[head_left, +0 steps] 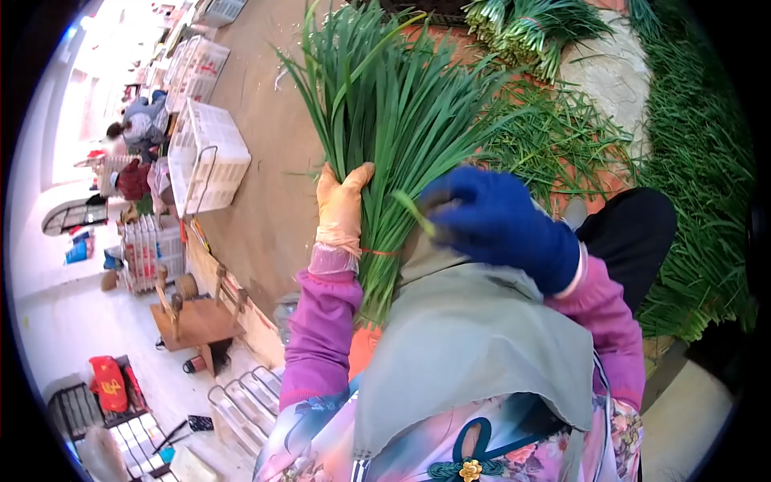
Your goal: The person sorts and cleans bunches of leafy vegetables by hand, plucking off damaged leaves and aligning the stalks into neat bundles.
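Observation:
A large bundle of green Chinese chives (385, 120) stands in front of me, its leaves fanning out at the far end. A red band (379, 252) circles its lower stalks. My left hand (341, 205), in a pale orange glove, is closed around the bundle's left side above the band. To the right of the stalks is my right hand (498, 225), in a dark blue glove and smeared by motion. Its bent fingers appear to pinch a single yellowish-green chive leaf (413, 212).
Loose chive leaves (546, 132) litter the floor at right, beside a long chive pile (699, 185). More tied chives (534, 28) lie at the top. White plastic crates (210, 157), a wooden stool (197, 321) and people working (144, 124) are at left.

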Demonstrator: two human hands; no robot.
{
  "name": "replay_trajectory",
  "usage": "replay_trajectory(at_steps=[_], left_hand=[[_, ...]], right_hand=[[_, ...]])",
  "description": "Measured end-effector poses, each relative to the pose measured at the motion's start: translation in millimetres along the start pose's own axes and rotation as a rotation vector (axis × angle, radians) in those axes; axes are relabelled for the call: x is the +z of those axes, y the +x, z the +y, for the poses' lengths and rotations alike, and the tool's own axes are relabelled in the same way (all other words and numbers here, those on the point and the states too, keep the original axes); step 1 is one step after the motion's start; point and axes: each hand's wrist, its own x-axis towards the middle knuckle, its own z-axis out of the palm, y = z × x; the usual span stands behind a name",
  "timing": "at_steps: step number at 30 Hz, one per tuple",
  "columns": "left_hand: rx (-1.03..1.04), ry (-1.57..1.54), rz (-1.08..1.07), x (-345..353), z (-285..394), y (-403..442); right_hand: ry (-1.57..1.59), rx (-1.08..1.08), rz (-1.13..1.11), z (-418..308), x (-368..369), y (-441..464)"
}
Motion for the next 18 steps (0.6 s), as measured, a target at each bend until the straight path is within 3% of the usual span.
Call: replay_trajectory(at_steps=[1,3,4,6,7,9,10,11,13,14,15,17,18], left_hand=[[0.000,0.028,-0.004,0.1,-1.0,1.0],[-0.001,-0.007,0.002,5.8,-0.9,-0.6],[0.030,-0.005,-0.005,9.6,0.2,-3.0],[0.054,0.024,0.009,12.0,-1.2,-3.1],[0.053,0.021,0.016,12.3,-2.2,-3.6],[0.099,0.049,0.019,14.9,-2.3,-5.2],[0.108,0.064,0.023,16.9,-0.9,-6.9],[0.109,0.059,0.024,17.9,-1.7,-7.4],[0.129,0.097,0.034,20.3,-3.1,-6.1],[0.131,0.094,0.033,19.3,-6.5,-3.3],[0.175,0.176,0.040,18.4,-9.6,-0.7],[0.219,0.258,0.048,16.7,-15.1,3.1],[0.223,0.247,0.045,18.7,-15.2,2.2]], right_hand=[[0.173,-0.013,-0.110,-13.9,-5.2,-0.8],[0.599,-0.024,-0.088,-19.2,6.5,-3.3],[0.600,-0.025,-0.096,-21.0,9.8,-9.1],[1.136,0.455,-0.172,-25.1,11.0,-16.1],[1.137,0.456,-0.180,-25.7,6.6,-14.7],[1.143,0.977,-0.134,-23.3,-6.3,-5.2],[0.986,1.101,-0.120,-14.4,2.7,-7.3],[0.981,1.101,-0.122,-10.4,9.2,-7.6],[0.513,0.976,-0.204,-3.6,22.9,-9.0],[0.128,0.453,-0.021,8.6,43.1,-21.3],[0.126,0.452,-0.021,6.6,45.2,-19.0],[-0.101,0.415,-0.295,0.0,53.0,-14.0],[-0.100,0.414,-0.296,-5.0,58.9,-16.4]])
